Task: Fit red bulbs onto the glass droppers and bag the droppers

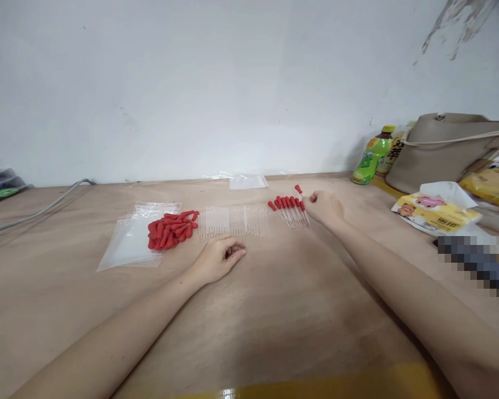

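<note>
**Gingerly pinched: one red-capped dropper at the end of its row**

My right hand is closed narrowly on that dropper, its red cap poking up past my fingertips, right beside the fanned row of capped droppers on the tabletop. My left hand rests half-curled just in front of the clear tubes, with nothing showing between thumb and fingers.

As I judge it, the main risk is my right hand brushing the row, since I'm so close to it; slim, round stems could roll and spoil the fan. Squeezing too near the joint might loosen a cap, and if the tubes are glass, a drop could crack one. My left wrist could also nudge the loose heap of red caps and scatter it.

Those caps look matt and rubbery, bulbous at one end and narrower at the other. The tubes are thin, straight and see-through, lined up side by side. Under the heap lies a crinkly clear plastic bag, flat against the smooth, brown, wood-like surface.
</note>
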### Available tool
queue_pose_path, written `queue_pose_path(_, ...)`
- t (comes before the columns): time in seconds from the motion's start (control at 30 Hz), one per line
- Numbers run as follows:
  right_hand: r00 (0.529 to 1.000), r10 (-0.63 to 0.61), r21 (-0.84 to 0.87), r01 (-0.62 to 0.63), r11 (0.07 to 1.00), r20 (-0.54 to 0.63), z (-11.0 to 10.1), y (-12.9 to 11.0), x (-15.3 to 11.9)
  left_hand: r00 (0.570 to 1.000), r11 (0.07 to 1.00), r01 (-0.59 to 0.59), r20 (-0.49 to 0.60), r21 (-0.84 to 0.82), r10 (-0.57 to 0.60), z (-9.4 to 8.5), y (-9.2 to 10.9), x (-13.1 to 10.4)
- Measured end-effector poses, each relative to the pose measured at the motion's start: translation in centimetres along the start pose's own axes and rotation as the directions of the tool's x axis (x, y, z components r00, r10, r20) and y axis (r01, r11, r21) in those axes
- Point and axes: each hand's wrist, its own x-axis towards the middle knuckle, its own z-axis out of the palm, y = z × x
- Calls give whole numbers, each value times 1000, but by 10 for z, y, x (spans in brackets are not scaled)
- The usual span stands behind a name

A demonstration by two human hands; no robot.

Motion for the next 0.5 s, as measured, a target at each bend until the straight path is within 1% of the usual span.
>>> queue_pose_path(0.07, 998, 59, -34, -58, 998, 13, 7, 2, 5, 1000, 1000, 2, 6, -5, -1, 0, -1, 0)
queue_pose_path(0.13, 997, 70, -54, -67, 996, 45, 14, 4, 5, 1000, 1000, 3, 7, -7, -3, 0, -1, 0)
queue_pose_path(0.3, 996, 2, -91, 6, 996, 90, 24, 5, 0, 1000, 1000, 7, 1, -3, -7, -1, 1, 0)
queue_pose_path(0.5, 995, -22, -60, 28, 998, 95, 22, 6, -2, 1000, 1000, 10, 5, 2, -10, -1, 1, 0)
